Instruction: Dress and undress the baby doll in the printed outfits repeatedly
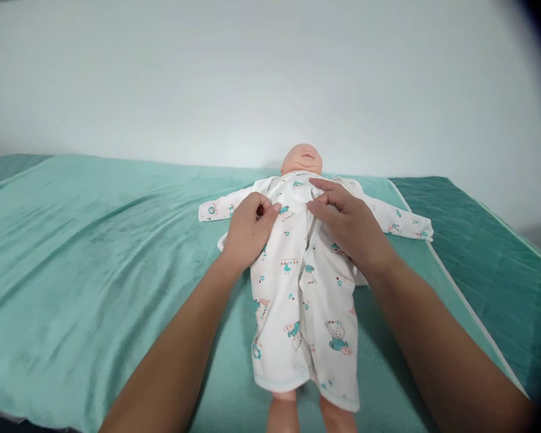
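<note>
Head view: white wall [171,78] behind a plush mint-green blanket [94,270]. On it, face up, lies a pink plastic doll [303,159] in a white, animal-printed cloth romper [288,264] — sleeves spread. Curled left hand [251,227] and bent-fingered right hand [348,221] flank its front — whether either pinches cloth, I can't tell.

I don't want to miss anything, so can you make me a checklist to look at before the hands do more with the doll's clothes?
1. Doll lying on its back: ok.
2. Sleeves spread out to both sides: ok.
3. Legs poking out at the bottom of the outfit: ok.
4. Front of the outfit closed: not ok, a gap shows beside the right hand.
5. Left hand gripping the outfit firmly: cannot tell.
6. Blanket smooth: not ok, it's wrinkled left of the doll.
</note>
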